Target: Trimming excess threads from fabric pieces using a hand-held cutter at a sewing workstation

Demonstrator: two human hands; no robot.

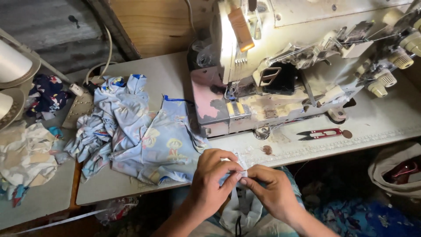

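Both hands meet at the table's front edge. My left hand (213, 177) and my right hand (271, 188) pinch a small white piece of fabric (242, 174) between their fingertips. More pale cloth (243, 210) hangs down from it into my lap. Just left of my left hand lies a pile of light blue printed garments (136, 131), the nearest piece touching my left hand. A worn cream industrial sewing machine (280, 66) stands behind my hands.
Red thread snips (319, 134) lie on the table right of the machine's base. White and dark printed fabrics (26, 153) are heaped on a side surface at left. A thread cone (13, 61) stands far left. A bag (394, 171) sits low right.
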